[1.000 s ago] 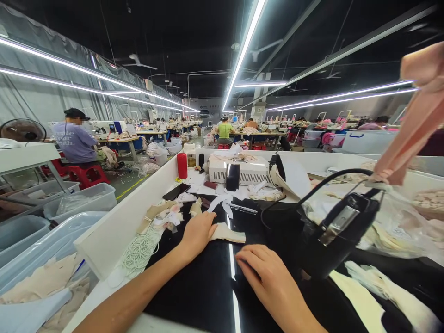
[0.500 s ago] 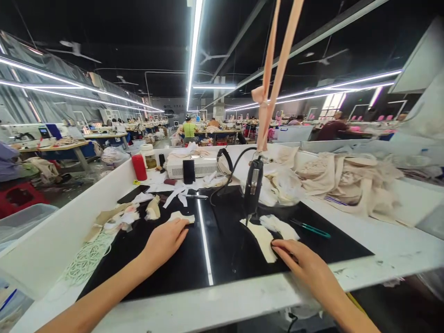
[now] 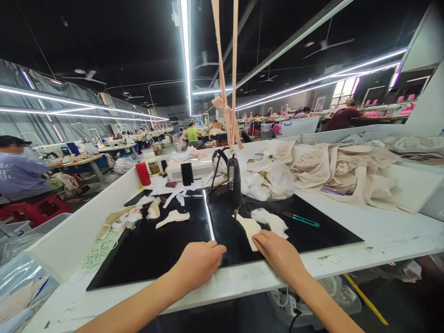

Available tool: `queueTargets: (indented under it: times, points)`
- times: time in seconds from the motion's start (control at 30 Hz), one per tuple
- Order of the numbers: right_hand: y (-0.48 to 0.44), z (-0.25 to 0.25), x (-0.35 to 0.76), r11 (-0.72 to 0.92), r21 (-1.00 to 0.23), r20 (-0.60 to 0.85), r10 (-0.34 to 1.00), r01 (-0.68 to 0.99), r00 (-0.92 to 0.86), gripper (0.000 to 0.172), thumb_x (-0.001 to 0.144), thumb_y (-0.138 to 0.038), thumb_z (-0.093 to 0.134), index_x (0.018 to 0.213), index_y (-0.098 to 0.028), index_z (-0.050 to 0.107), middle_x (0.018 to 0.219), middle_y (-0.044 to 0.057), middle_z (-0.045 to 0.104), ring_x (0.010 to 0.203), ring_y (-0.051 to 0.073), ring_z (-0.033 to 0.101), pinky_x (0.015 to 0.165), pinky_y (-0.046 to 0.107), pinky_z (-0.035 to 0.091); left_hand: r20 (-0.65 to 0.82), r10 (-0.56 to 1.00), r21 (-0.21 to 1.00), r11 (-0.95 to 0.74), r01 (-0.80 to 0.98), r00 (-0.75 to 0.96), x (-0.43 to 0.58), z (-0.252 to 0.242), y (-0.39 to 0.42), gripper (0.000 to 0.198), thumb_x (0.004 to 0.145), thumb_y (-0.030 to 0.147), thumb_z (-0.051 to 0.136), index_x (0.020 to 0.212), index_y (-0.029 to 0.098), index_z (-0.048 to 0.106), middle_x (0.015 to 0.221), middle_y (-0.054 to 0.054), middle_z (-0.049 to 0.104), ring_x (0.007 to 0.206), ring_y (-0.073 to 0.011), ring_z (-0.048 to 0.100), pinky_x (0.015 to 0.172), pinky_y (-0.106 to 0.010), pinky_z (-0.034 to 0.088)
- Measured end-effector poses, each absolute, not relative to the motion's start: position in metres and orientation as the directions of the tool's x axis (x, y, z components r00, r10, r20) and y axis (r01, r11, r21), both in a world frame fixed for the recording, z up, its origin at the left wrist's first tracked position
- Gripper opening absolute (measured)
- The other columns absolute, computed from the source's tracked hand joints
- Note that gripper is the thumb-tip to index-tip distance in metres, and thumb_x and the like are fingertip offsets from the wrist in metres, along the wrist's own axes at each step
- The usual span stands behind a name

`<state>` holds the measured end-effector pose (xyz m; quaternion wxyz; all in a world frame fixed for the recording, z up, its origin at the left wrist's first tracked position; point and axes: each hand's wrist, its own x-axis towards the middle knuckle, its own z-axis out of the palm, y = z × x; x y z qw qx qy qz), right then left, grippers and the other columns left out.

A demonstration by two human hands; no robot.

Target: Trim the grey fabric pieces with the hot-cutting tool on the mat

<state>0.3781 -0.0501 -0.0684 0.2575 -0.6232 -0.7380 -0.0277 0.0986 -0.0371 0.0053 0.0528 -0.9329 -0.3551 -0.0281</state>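
The left hand (image 3: 201, 261) rested at the near edge of the black mat (image 3: 156, 249), its grip loosely curled and empty. The right hand (image 3: 277, 252) lay flat with its fingers together, pressing the near end of the cream fabric piece (image 3: 250, 226) onto the worktop (image 3: 364, 249). Even, flat pressure seemed advisable, with the fingers kept clear of the hanging black tool (image 3: 234, 185), whose tip stood at the piece's far edge.

Black mat (image 3: 156, 249) near left bare; hanging tool (image 3: 234, 185) blocks centre.
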Motion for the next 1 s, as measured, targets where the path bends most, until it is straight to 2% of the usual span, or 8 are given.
queueTargets:
  times: [0.1,0.23,0.37,0.5,0.7,0.83,1.0]
  points:
    - [-0.051,-0.065,0.378,0.218,-0.338,0.403,0.913,0.915,-0.069,0.016,0.106,-0.033,0.066,0.104,-0.018,0.073,0.105,0.004,0.075,0.096,0.018,0.073,0.088,0.038,0.063,0.082,0.644,-0.077,-0.757,0.649,0.761,0.118,0.006,-0.036,0.020,0.108,0.020,0.052,0.114,0.024,0.071,0.095,-0.002,0.074,0.085,-0.0189,0.076,0.066,-0.025,0.050]
    - [-0.051,-0.063,0.379,0.202,-0.435,0.386,0.922,0.878,-0.021,0.016,0.107,-0.031,0.064,0.104,-0.018,0.073,0.103,0.003,0.076,0.093,0.018,0.073,0.085,0.037,0.062,0.071,0.639,-0.072,-0.763,0.642,0.766,0.145,0.007,-0.035,0.024,0.108,0.024,0.053,0.127,0.025,0.068,0.100,-0.004,0.075,0.086,-0.0208,0.077,0.068,-0.026,0.054]
    - [-0.052,-0.065,0.378,0.187,-0.508,0.379,0.925,0.841,0.024,0.018,0.107,-0.029,0.061,0.099,-0.021,0.075,0.097,0.002,0.077,0.089,0.019,0.073,0.080,0.035,0.059,0.056,0.643,-0.072,-0.761,0.645,0.764,0.166,0.004,-0.034,0.025,0.109,0.030,0.054,0.130,0.024,0.066,0.099,-0.005,0.074,0.082,-0.0226,0.077,0.066,-0.028,0.055]
    - [-0.055,-0.065,0.377,0.189,-0.563,0.389,0.919,0.804,0.056,0.026,0.104,-0.034,0.055,0.092,-0.027,0.077,0.092,0.001,0.077,0.085,0.021,0.074,0.073,0.032,0.053,0.061,0.636,-0.055,-0.767,0.639,0.769,0.175,-0.002,-0.032,0.029,0.110,0.036,0.055,0.135,0.024,0.064,0.102,-0.005,0.074,0.088,-0.0220,0.077,0.071,-0.028,0.057]
    - [-0.062,-0.062,0.378,0.197,-0.623,0.389,0.918,0.757,0.081,0.029,0.101,-0.040,0.052,0.089,-0.028,0.076,0.087,0.001,0.076,0.081,0.022,0.072,0.073,0.033,0.050,0.080,0.639,-0.010,-0.767,0.641,0.765,0.169,-0.009,-0.031,0.031,0.113,0.036,0.049,0.139,0.023,0.060,0.109,-0.005,0.073,0.092,-0.0214,0.076,0.076,-0.029,0.058]
    - [-0.068,-0.061,0.380,0.193,-0.649,0.379,0.921,0.736,0.092,0.030,0.101,-0.042,0.052,0.089,-0.029,0.077,0.087,0.002,0.076,0.081,0.023,0.071,0.073,0.033,0.050,0.070,0.636,0.026,-0.772,0.636,0.769,0.169,-0.011,-0.032,0.041,0.113,0.037,0.051,0.152,0.025,0.050,0.112,-0.005,0.073,0.094,-0.0217,0.076,0.074,-0.028,0.057]
    - [-0.076,-0.058,0.383,0.179,-0.675,0.363,0.925,0.716,0.110,0.029,0.101,-0.041,0.054,0.089,-0.030,0.078,0.086,0.002,0.076,0.079,0.023,0.071,0.071,0.034,0.051,0.017,0.618,0.060,-0.785,0.616,0.786,0.177,-0.009,-0.032,0.046,0.113,0.039,0.051,0.156,0.025,0.049,0.108,-0.005,0.073,0.086,-0.0223,0.077,0.065,-0.028,0.055]
